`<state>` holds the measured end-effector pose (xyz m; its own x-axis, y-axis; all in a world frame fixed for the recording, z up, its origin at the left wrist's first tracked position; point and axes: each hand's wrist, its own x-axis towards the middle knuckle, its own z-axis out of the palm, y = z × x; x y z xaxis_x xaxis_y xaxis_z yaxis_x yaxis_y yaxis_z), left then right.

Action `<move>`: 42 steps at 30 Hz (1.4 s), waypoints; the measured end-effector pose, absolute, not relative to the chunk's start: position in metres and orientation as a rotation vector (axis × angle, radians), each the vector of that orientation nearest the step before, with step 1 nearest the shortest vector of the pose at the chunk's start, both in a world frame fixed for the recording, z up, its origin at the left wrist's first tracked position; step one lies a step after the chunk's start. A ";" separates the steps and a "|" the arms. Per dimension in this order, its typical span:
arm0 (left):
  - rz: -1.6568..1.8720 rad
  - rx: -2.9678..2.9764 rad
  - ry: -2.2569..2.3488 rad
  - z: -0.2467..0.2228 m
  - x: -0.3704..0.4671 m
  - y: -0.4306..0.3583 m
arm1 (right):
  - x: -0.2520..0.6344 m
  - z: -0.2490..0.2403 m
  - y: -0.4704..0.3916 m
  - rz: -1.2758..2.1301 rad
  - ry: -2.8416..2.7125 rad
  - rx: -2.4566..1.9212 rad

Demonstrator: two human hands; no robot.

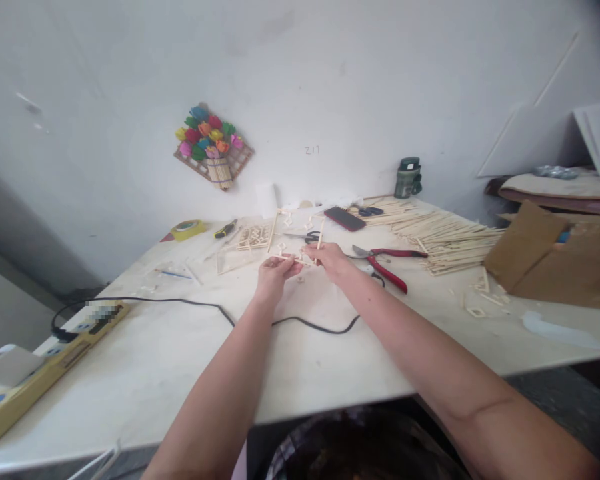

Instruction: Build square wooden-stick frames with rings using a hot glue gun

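Both hands meet over the middle of the white table (190,373). My left hand (276,272) is closed on the left end of a thin wooden stick piece (306,262) that lies level between the hands. My right hand (329,257) pinches near its other end, and an upright pale stick (321,235) rises from its fingers. Small square stick pieces (282,248) show just beyond the fingertips. Behind the hands lie black scissors (312,237) and a stick-built lattice frame (254,237). Fingertip contact is too small to make out fully.
Red-handled pruners (387,267) lie right of my right hand, with a phone (345,219) behind. Many sticks (445,237) and a cardboard box (560,257) fill the right. A black cable (180,301) crosses in front; a power strip (55,367) and yellow tape (188,230) are left.
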<state>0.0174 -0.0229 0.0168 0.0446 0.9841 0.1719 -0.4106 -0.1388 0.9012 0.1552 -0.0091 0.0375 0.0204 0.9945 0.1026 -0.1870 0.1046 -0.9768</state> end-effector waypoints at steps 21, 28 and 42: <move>1.501 1.018 0.761 0.016 0.017 -0.020 | 0.172 0.031 0.000 0.755 -0.997 -1.248; 1.520 1.028 0.749 0.014 0.016 -0.019 | 0.177 0.030 0.002 0.488 -1.177 -1.381; 1.481 1.121 0.803 0.013 0.017 -0.020 | 0.167 0.031 -0.004 0.466 -1.499 -1.316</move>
